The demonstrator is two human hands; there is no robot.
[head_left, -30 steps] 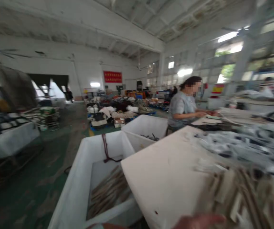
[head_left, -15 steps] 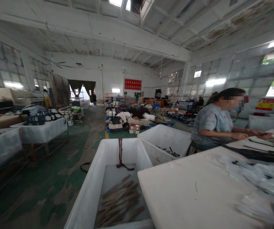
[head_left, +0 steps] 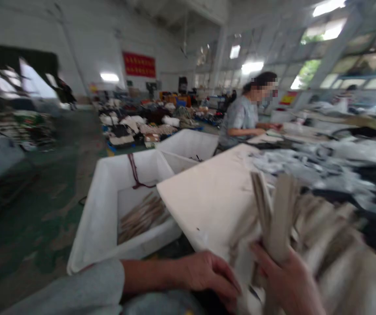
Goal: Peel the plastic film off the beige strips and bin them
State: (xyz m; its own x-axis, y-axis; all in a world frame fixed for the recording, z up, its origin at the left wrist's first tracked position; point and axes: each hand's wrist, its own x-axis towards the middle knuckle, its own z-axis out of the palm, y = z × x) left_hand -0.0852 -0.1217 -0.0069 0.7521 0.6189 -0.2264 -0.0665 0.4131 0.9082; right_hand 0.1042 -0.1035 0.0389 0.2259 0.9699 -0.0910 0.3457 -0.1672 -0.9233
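My right hand (head_left: 289, 280) is closed around a bundle of beige fabric strips (head_left: 281, 214), which stand up out of the fist above the table corner. My left hand (head_left: 207, 275) reaches in from the left with its fingers bent together, close against the lower part of the strips. Blur hides what those fingertips pinch, if anything. Beside my right hand, a heap of similar beige strips (head_left: 335, 236) spreads over the right of the table.
A white plastic bin (head_left: 92, 210) with brown strips (head_left: 142, 216) inside stands left of the pale table (head_left: 207, 192). Behind it is a second white bin (head_left: 191, 140). Clear plastic bags (head_left: 306, 162) lie on the table. A co-worker (head_left: 240, 113) sits at its far side.
The view has swung right and down. Both my hands have come into view, the right one holding beige strips, and the heap of strips now shows.
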